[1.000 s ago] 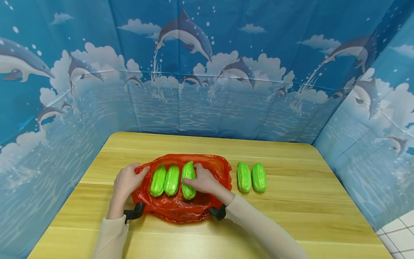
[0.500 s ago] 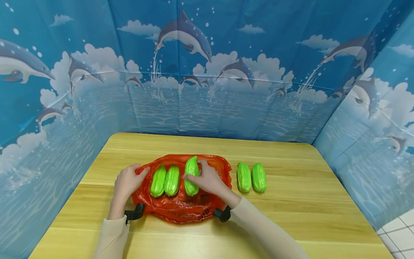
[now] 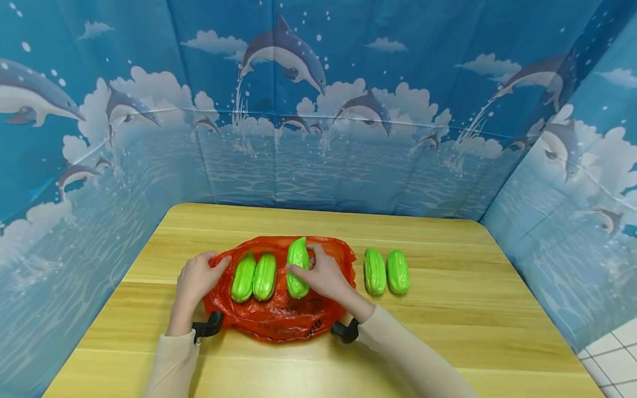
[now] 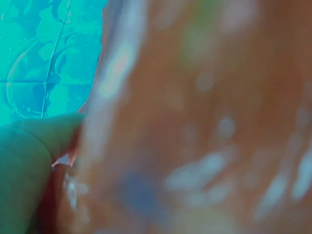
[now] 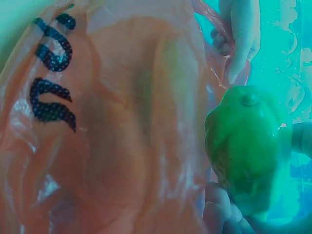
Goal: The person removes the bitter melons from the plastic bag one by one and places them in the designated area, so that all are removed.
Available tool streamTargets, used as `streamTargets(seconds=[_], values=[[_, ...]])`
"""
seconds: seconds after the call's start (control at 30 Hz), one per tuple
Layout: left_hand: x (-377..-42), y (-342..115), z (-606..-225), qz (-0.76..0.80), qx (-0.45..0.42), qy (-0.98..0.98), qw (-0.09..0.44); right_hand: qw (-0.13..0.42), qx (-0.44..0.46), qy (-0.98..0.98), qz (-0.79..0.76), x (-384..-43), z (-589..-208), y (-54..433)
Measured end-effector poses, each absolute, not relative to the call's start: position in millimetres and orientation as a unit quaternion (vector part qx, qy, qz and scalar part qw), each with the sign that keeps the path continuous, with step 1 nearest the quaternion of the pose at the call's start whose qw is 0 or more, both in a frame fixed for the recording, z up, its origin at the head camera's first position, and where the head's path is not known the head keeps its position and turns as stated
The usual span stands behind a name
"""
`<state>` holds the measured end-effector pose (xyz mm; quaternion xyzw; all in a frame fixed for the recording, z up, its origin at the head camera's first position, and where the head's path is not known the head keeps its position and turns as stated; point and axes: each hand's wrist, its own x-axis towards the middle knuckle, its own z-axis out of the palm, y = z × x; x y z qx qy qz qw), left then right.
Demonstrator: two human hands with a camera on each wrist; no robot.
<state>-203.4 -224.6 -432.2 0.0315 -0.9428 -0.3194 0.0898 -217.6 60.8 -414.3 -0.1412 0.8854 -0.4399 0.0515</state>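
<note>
My left hand (image 3: 196,282) grips the left edge of a red plastic bag (image 3: 269,326), thumb over the rim; the right wrist view also shows this hold. In my right hand (image 3: 325,276) is a bright green, ridged bitter melon (image 3: 297,271), held between thumb and fingers over the right part of the open bag. Its blunt end with a small stub faces the camera in the right wrist view. Two more bitter melons, one at the left (image 3: 244,277) and one beside it (image 3: 265,277), lie inside the bag. Blurred film of the bag fills most of the left wrist view.
Right of the bag, two bitter melons, one nearer (image 3: 375,272) and one farther right (image 3: 398,272), lie side by side on the wooden table (image 3: 458,320). A blue dolphin-print curtain (image 3: 318,155) stands behind the table and along its sides.
My right hand has raised the bitter melon and carried it slightly to the right, away from the two in the bag. The left hand stays at the bag's edge.
</note>
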Motion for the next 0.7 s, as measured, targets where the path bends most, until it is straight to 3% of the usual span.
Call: streamTargets(seconds=[0.7], values=[[-203.0,-224.1,-432.6,-0.319,0.032,-0.943,0.09,-0.016,-0.112,0.878,-0.465,-221.1,-401.7,84.6]])
